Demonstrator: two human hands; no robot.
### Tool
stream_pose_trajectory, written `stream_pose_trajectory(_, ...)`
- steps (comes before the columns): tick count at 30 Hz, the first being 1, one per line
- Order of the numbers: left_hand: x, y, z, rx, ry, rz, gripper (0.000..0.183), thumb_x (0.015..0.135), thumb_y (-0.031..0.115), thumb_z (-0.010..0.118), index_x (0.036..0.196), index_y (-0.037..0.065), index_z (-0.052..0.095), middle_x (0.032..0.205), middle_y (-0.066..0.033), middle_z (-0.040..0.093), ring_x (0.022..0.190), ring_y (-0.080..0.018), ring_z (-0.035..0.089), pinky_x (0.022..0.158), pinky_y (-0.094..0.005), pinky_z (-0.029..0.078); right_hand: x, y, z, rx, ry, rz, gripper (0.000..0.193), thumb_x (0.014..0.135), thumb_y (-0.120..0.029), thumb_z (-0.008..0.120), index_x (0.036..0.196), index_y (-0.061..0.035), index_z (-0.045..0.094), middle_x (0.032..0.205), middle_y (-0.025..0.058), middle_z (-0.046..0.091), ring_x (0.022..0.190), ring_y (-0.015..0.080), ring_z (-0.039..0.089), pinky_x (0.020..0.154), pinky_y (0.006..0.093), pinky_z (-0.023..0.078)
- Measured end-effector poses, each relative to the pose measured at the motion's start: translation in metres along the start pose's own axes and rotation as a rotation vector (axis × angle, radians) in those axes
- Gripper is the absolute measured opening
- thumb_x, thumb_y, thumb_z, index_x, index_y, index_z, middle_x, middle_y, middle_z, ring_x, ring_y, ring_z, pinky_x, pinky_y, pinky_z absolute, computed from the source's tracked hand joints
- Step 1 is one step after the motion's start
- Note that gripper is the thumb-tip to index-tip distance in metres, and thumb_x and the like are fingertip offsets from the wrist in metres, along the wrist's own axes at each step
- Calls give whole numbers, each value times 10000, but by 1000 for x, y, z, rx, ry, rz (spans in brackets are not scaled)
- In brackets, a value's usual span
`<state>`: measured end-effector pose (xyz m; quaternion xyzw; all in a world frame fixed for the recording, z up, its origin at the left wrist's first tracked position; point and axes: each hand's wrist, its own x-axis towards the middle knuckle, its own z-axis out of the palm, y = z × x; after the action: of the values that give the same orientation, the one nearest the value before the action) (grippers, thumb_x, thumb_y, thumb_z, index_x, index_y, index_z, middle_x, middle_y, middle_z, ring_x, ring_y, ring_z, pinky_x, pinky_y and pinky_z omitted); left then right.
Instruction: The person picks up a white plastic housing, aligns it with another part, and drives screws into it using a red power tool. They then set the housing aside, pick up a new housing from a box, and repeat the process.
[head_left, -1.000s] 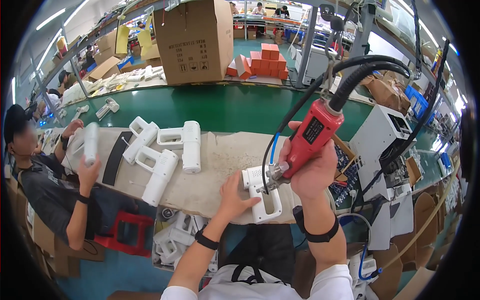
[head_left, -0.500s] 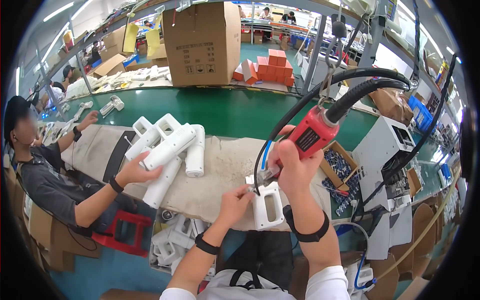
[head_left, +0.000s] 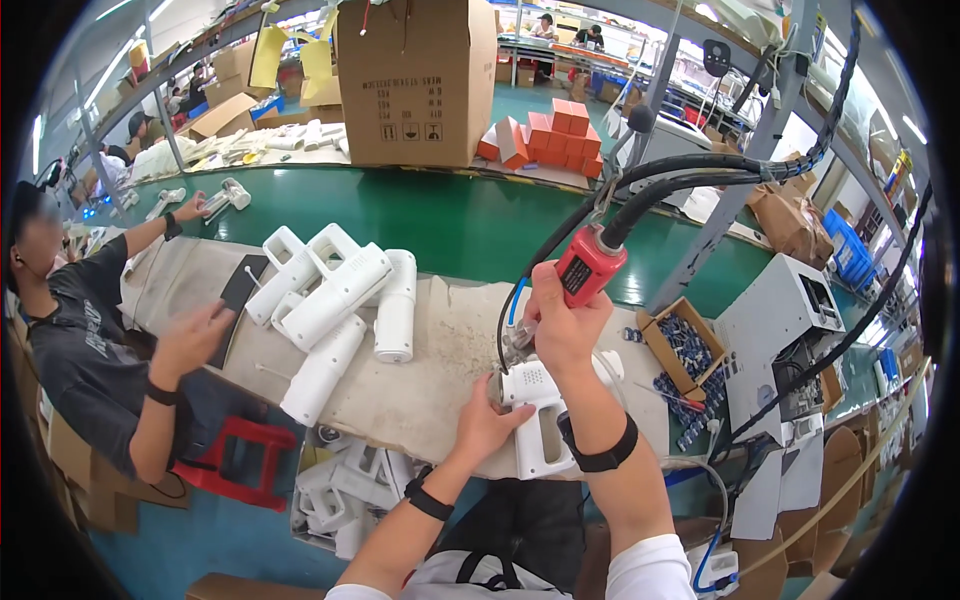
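Note:
My right hand [head_left: 570, 340] is wrapped round a red power screwdriver [head_left: 592, 268], which hangs from a hook with thick black cables at its top. The screwdriver's lower end is mostly hidden behind my fingers, over the far end of a white plastic housing [head_left: 532, 382]. This housing lies at the table's front edge, its looped handle toward me. My left hand [head_left: 485, 425] grips the housing's left side, thumb across the handle's top and fingers along the edge. Left of it, several similar white housings [head_left: 335, 300] lie in a heap.
A co-worker [head_left: 85, 330] sits at the left, one hand at a white part on the green belt [head_left: 440, 215]. A small carton of dark blue parts [head_left: 685, 350] and a white machine [head_left: 770, 310] stand at the right. Below the table is a box of white housings [head_left: 350, 480].
My right hand and the screwdriver have shifted left and lower. My left thumb now lies over the housing. The co-worker's near hand has left the heap; the far hand reaches a belt part.

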<state>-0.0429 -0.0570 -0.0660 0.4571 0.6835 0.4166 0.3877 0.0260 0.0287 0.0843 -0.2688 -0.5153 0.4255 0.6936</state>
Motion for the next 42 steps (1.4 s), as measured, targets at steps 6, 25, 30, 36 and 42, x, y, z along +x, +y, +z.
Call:
stream_pose_trajectory(6, 11, -1, -3, -34, -106, -19, 732, 662, 413, 815, 1142, -36, 493, 734, -89, 612, 649, -180, 586, 616, -327, 481, 2, 19, 0, -61, -41, 76, 269, 847, -252, 723, 819, -26, 579, 537, 1, 529, 425, 79, 493, 393, 220, 371)
stream_pose_trajectory(25, 16, -9, -1, 17, -103, 63, 935, 661, 374, 816, 1403, 39, 357, 766, -109, 626, 677, -195, 603, 630, -315, 481, 2, -38, -8, -30, -10, -104, 285, 905, -256, 642, 900, -6, 505, 493, 20, 473, 377, 98, 451, 346, 238, 331)
stream_pose_trajectory(30, 18, 2, 3, -23, 40, 172, 526, 743, 263, 741, 1199, 54, 582, 660, -102, 596, 601, -168, 575, 577, -325, 459, -2, -62, -10, -9, -41, -79, 293, 914, -277, 628, 869, -16, 504, 493, 26, 473, 371, 108, 455, 338, 236, 327)
stream_pose_trajectory(36, 15, 12, 5, -164, -10, 194, 172, 844, 166, 609, 917, 23, 671, 644, -37, 572, 562, -109, 527, 513, -282, 410, 7, -60, -30, -24, 28, -120, 273, 910, -256, 637, 827, -22, 521, 507, 25, 482, 376, 109, 456, 344, 235, 331)
stream_pose_trajectory(42, 2, 27, -5, -727, -177, -254, 219, 866, 196, 593, 707, 44, 600, 647, 16, 547, 512, -70, 460, 471, -239, 357, 19, -22, -59, -56, 61, -128, 203, 891, -186, 665, 850, -20, 557, 521, 6, 493, 402, 95, 463, 367, 233, 344)
